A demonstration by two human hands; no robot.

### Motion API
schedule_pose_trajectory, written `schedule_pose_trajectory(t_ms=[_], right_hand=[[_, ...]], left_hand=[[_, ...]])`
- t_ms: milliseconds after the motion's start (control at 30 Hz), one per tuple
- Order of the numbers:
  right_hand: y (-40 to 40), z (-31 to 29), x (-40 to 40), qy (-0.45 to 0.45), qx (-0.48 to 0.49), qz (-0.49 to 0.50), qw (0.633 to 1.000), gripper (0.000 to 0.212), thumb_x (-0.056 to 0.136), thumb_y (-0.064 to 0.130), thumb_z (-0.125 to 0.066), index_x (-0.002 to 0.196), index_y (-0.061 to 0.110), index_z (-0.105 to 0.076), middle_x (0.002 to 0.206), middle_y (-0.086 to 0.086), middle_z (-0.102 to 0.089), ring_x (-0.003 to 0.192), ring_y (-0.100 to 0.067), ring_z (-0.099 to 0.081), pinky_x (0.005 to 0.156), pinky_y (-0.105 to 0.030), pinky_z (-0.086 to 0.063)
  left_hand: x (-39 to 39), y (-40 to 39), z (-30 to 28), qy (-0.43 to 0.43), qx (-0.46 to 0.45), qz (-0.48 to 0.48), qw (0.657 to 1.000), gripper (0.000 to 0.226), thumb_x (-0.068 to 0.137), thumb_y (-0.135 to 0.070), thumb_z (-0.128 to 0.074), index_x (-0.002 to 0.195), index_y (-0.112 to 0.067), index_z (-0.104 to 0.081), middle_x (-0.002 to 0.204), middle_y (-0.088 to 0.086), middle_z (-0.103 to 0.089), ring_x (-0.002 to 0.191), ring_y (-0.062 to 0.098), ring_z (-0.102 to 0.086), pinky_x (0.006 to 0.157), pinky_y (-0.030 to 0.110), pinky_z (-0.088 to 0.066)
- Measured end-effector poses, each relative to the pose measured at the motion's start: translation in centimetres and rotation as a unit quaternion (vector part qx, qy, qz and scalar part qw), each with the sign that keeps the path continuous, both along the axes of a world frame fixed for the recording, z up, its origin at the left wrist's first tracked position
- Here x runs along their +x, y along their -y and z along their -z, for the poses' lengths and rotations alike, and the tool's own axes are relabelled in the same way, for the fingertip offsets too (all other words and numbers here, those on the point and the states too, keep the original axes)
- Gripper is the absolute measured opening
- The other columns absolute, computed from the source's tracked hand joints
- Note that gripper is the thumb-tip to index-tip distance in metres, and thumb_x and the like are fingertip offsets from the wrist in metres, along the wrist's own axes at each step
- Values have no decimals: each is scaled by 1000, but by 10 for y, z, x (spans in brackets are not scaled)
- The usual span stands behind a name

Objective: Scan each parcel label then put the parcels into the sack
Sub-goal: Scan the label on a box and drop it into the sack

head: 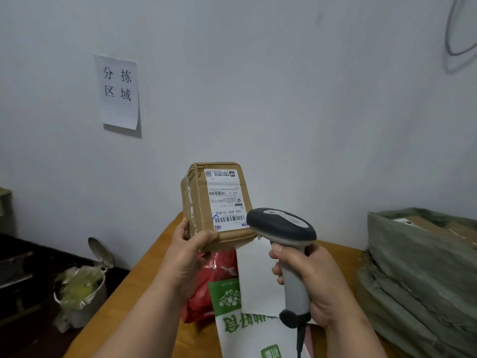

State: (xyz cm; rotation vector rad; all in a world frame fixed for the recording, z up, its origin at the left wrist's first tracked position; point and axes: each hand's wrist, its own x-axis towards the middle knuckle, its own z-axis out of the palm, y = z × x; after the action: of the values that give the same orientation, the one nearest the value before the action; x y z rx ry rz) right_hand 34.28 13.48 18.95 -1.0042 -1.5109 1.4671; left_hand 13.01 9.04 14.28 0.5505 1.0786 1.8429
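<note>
A grey pistol-grip barcode scanner [284, 244] is clasped in the right hand [317, 282], its head aimed at the white shipping label [224, 200]. Farther left, the taped brown cardboard parcel [214, 205] is gripped by the left hand [191, 251], label turned nearward for reading. The green woven sack [423, 267] lies far right.

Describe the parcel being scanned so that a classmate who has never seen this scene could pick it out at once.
Start at the wooden table by the grey wall. Above its far end, the left hand holds up a brown cardboard parcel. Unlike the red and white bags lying below, it is a taped box with a white label facing the scanner.
</note>
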Motion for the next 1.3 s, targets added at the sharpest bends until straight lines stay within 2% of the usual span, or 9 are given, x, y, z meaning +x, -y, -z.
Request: schedule_pose_trajectory(t_ms=[133, 200, 300, 400, 667, 800, 900, 1067, 1300], right_hand=[[-4, -6, 19, 25, 4, -25, 999, 38, 65, 34, -80, 94, 11, -72, 70, -7, -72, 62, -14, -67, 61, -27, -54], [-7, -8, 30, 35, 9, -40, 999, 31, 70, 30, -79, 92, 10, -72, 67, -8, -70, 61, -13, -65, 59, -25, -54], [-13, -9, 44, 44, 13, -53, 998, 20, 81, 23, -81, 94, 12, -72, 72, -9, -72, 65, -16, -66, 65, -33, -57], [-17, -9, 54, 41, 9, -59, 997, 18, 81, 19, -79, 97, 13, -72, 77, -9, -73, 67, -18, -67, 69, -37, -57], [-28, -10, 77, 45, 7, -66, 997, 18, 81, 21, -77, 96, 14, -71, 73, -5, -73, 65, -16, -68, 66, -33, -58], [-31, -10, 87, 37, 6, -71, 997, 18, 81, 21, -76, 95, 12, -71, 74, -4, -73, 66, -18, -67, 66, -33, -58], [-33, -9, 95, 38, 12, -73, 997, 18, 82, 23, -76, 94, 11, -70, 73, -2, -72, 65, -16, -67, 62, -28, -57], [-38, -6, 111, 31, 8, -76, 997, 14, 85, 20, -75, 93, 9, -71, 73, -4, -72, 65, -16, -66, 63, -28, -56], [-37, 4, 136, 50, 11, -59, 997, 16, 84, 22, -78, 98, 21, -71, 80, -6, -75, 68, -12, -70, 62, -22, -55]], left_hand=[[18, -8, -2, 9, 15, -8, 1000, 104, 57, -14, -79, 150, -23, -34, 121, 8, -70, 88, 14, -74, 64, 27, -56], [29, -12, -1, 5, 13, -4, 1000, 105, 57, -13, -82, 150, -22, -34, 120, 8, -71, 97, 18, -72, 71, 30, -55], [44, -16, 2, 8, 8, -5, 1000, 109, 56, -12, -86, 151, -22, -34, 123, 9, -69, 109, 24, -67, 78, 33, -53], [53, -20, 4, 9, 5, -18, 1000, 107, 55, -13, -82, 150, -24, -34, 123, 10, -68, 110, 27, -67, 80, 34, -55], [75, -30, 2, 1, -1, -35, 999, 107, 53, -19, -84, 148, -27, -37, 126, 9, -66, 113, 28, -65, 79, 33, -55], [86, -34, 2, -15, 0, -40, 999, 98, 65, -12, -82, 149, -27, -35, 126, 7, -67, 112, 25, -65, 86, 36, -54], [95, -36, 3, -23, -7, -44, 999, 90, 75, -9, -80, 150, -28, -34, 126, 5, -65, 113, 26, -64, 97, 42, -53], [112, -36, 4, -28, -17, -39, 999, 88, 76, -8, -80, 149, -28, -36, 127, 6, -66, 114, 27, -63, 105, 48, -48], [135, -38, 13, -30, -19, -24, 999, 87, 76, -10, -80, 149, -26, -37, 132, 7, -62, 120, 28, -58, 111, 50, -41]])
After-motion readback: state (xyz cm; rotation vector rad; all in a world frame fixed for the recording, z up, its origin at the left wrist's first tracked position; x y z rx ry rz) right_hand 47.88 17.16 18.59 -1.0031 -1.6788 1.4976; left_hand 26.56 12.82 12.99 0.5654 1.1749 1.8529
